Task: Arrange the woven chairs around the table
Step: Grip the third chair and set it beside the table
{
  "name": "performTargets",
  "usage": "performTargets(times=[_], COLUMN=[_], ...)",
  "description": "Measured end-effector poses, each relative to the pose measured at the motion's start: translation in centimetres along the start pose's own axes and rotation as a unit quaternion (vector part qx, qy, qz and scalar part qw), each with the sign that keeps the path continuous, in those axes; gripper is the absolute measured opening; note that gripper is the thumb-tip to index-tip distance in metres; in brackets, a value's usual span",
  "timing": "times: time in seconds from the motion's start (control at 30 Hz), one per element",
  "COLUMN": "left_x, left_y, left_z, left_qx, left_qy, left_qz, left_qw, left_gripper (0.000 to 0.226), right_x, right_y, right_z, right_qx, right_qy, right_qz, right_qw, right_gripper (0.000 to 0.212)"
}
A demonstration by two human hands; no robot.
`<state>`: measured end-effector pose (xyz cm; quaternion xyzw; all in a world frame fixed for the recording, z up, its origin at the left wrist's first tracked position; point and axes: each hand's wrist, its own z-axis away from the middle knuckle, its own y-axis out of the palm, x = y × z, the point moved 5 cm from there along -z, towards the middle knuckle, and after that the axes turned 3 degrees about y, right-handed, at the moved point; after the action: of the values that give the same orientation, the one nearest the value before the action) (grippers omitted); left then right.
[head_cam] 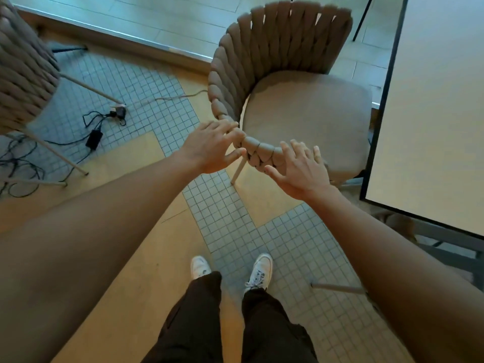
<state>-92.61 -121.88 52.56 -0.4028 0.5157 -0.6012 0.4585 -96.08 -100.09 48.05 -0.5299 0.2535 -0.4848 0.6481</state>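
A brown woven chair (275, 61) with a tan seat cushion (309, 116) stands ahead of me, its seat facing the pale table (432, 113) on the right. Both my hands hover at the near end of its curved woven backrest. My left hand (209, 148) has its fingers spread and its fingertips touch the rim. Just right of it, my right hand (298, 171) is open against the rim's outer side. Neither hand is closed around the chair. A second woven chair (23, 74) stands at the far left, partly cut off.
Black cables and a power adapter (93, 138) lie on the tiled floor between the two chairs. A raised threshold (117, 35) runs along the back. A chair leg (337, 288) shows low on the right under the table. My feet stand on the floor below.
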Motion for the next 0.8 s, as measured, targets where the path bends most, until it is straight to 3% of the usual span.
performTargets(times=[0.17,0.33,0.47,0.63,0.8], left_x=[3.0,6.8,8.4,9.7,11.2], left_y=[1.0,2.8,4.4,7.1,9.7], left_z=[-4.4,-9.4,-11.5,-13.1,-15.0], left_qx=[0.001,0.018,0.05,0.045,0.007], left_qy=[0.048,0.088,0.216,0.377,0.438], left_qz=[0.014,0.027,-0.024,-0.085,-0.066], left_qw=[0.999,0.996,0.975,0.921,0.897], left_gripper=[0.06,0.064,0.081,0.084,0.084], right_x=[0.0,0.7,3.0,6.8,7.7], right_y=[0.5,1.8,3.4,5.1,6.2], right_z=[-2.9,-4.9,-6.0,-8.6,-10.3], right_qx=[0.004,-0.004,-0.01,-0.034,-0.114], right_qy=[0.043,0.145,0.203,0.18,0.169], right_qz=[-0.009,-0.055,-0.092,-0.085,-0.02], right_qw=[0.999,0.988,0.975,0.979,0.979], right_gripper=[0.09,0.089,0.095,0.086,0.069])
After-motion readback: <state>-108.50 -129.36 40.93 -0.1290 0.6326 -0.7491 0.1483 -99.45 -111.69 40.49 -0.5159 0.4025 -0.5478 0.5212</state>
